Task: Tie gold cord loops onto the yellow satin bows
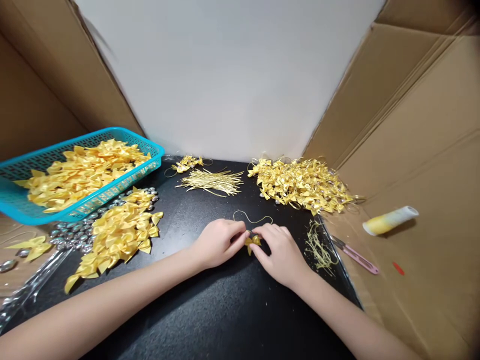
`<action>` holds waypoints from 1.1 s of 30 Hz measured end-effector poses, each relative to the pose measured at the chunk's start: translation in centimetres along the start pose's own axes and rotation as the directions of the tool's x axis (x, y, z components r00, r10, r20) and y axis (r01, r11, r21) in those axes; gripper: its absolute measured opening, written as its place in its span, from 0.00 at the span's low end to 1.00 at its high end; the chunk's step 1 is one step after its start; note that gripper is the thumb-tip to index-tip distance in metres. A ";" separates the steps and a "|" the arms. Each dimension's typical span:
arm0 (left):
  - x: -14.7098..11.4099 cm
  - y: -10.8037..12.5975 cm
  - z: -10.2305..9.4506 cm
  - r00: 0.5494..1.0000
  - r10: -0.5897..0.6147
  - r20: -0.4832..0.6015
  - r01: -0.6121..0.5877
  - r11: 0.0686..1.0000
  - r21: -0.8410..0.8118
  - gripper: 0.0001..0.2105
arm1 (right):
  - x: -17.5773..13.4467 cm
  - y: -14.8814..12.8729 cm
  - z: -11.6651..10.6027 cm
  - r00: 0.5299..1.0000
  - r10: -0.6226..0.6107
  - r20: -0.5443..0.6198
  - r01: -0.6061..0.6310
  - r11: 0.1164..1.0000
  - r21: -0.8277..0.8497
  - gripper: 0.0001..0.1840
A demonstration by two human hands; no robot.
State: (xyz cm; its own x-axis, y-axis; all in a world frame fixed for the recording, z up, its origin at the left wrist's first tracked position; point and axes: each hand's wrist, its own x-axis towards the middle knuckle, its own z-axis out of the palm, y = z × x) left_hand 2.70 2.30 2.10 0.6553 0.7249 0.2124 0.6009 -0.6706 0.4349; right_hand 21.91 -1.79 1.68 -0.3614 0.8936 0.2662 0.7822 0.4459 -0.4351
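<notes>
Both hands meet over the middle of the black table. My right hand [279,252] is closed on a small yellow ribbon bow [254,241], thumb and fingers around its right side. Thumb and fingertips pinched together, my left hand [221,242] touches the bow's upper left side, where a thin gold cord [252,219] runs. The cord loops up behind the hands in a loose curve. Exactly where the cord meets the bow is hidden by the fingers.
Yellow bows fill a blue basket [161,152]; more bows [116,230] lie beside silver beads [73,235]. Cut gold cords [213,181] and finished bows with cords [303,185] lie behind. Cord scraps [319,247], a pink-handled cutter [360,258] and a tube [390,221] are right.
</notes>
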 end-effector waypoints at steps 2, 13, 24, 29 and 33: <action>-0.3 -0.1 0.2 1.000 -0.009 -0.003 0.008 0.997 -0.076 0.14 | 1.2 -0.1 1.1 1.000 -0.018 0.008 0.018 1.000 0.015 0.06; 1.5 -1.2 1.4 0.900 -0.251 0.357 0.431 0.376 -0.820 0.25 | 3.4 0.3 1.3 0.900 0.011 -0.436 0.169 0.913 0.371 0.07; 1.2 -2.3 1.4 0.970 -0.223 0.101 0.230 0.686 -0.690 0.18 | 3.6 1.1 3.5 0.919 0.212 -0.333 0.010 0.830 0.557 0.04; 1.2 -2.6 1.9 0.978 -0.191 0.088 0.204 0.754 -0.625 0.16 | 3.5 1.1 3.4 0.903 0.060 -0.425 0.099 0.934 0.344 0.04; 1.1 -2.5 1.9 0.977 -0.195 0.092 0.209 0.763 -0.612 0.16 | 3.2 1.2 3.3 0.891 -0.052 -0.451 0.152 0.970 0.189 0.04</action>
State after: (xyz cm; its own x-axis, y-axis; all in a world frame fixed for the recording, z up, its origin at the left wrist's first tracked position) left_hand 2.78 4.45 -0.42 0.5649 0.8241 0.0426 0.3154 -0.2633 0.9117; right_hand 20.00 1.82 -0.85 -0.1337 0.7503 0.6475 0.6082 0.5779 -0.5441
